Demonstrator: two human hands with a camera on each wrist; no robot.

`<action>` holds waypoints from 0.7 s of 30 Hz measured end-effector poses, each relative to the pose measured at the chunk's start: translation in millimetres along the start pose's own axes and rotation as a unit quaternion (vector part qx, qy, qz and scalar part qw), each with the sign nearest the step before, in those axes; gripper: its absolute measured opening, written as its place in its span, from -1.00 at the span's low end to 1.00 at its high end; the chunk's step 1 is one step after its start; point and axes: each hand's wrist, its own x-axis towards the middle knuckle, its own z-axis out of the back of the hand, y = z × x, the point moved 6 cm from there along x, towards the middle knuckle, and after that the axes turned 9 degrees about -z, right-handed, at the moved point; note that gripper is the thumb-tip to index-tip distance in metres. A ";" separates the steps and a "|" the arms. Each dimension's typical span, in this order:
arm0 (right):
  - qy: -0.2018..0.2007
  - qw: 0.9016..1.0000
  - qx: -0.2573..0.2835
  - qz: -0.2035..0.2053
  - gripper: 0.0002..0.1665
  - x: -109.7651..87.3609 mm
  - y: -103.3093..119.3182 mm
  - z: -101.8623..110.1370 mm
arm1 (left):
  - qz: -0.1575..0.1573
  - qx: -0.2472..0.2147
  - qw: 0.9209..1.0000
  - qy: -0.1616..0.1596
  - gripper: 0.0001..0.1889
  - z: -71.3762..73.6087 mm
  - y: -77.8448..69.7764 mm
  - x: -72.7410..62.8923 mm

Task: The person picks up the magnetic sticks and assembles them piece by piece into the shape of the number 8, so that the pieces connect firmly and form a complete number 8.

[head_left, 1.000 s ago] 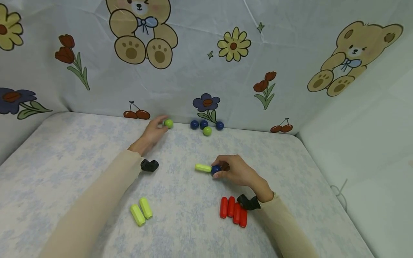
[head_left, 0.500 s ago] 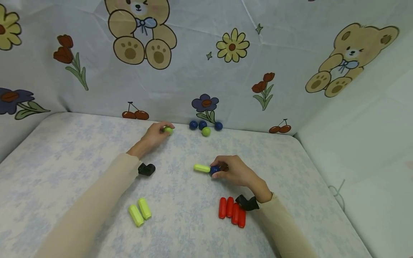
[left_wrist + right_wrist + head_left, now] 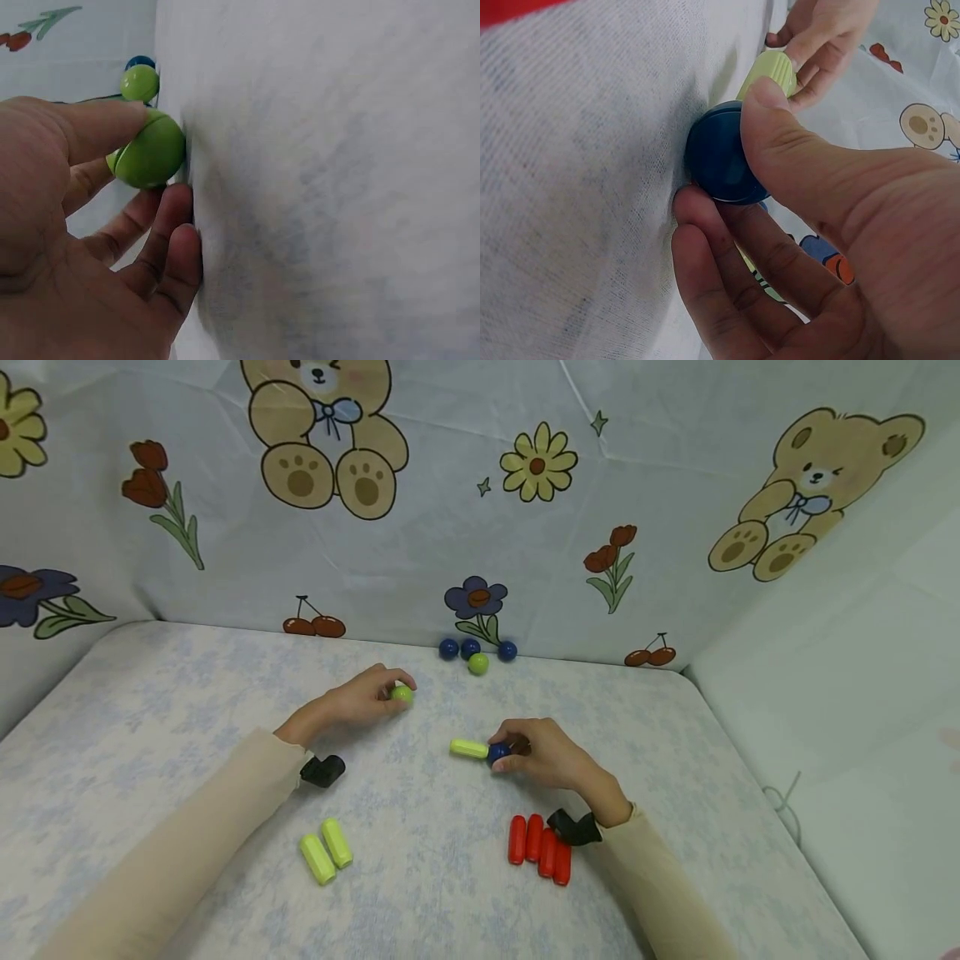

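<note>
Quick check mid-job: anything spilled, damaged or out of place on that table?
Nothing looks spilled or damaged. Mildly odd: a green ball sits just in front of three blue balls at the back, the only one of its colour there. The four red pieces also lie staggered, not in an even row.

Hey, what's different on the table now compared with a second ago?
Your left hand has taken hold of a green ball and brought it from the back edge toward you, slightly rightward. Your right hand still holds the blue ball at the end of a yellow-green stick. The red sticks and the other balls stayed put.
</note>
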 end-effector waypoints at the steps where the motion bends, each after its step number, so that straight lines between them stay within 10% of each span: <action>1: 0.000 1.000 0.001 0.000 -0.66 -0.2 0.3 0.2 | 0.000 -0.004 1.000 0.005 -0.68 -1.8 -1.5 -1.4; 21: -0.003 1.000 0.008 0.000 -0.66 2.4 -1.7 0.2 | -0.027 -0.039 0.994 0.094 -0.66 -38.2 -40.7 -10.7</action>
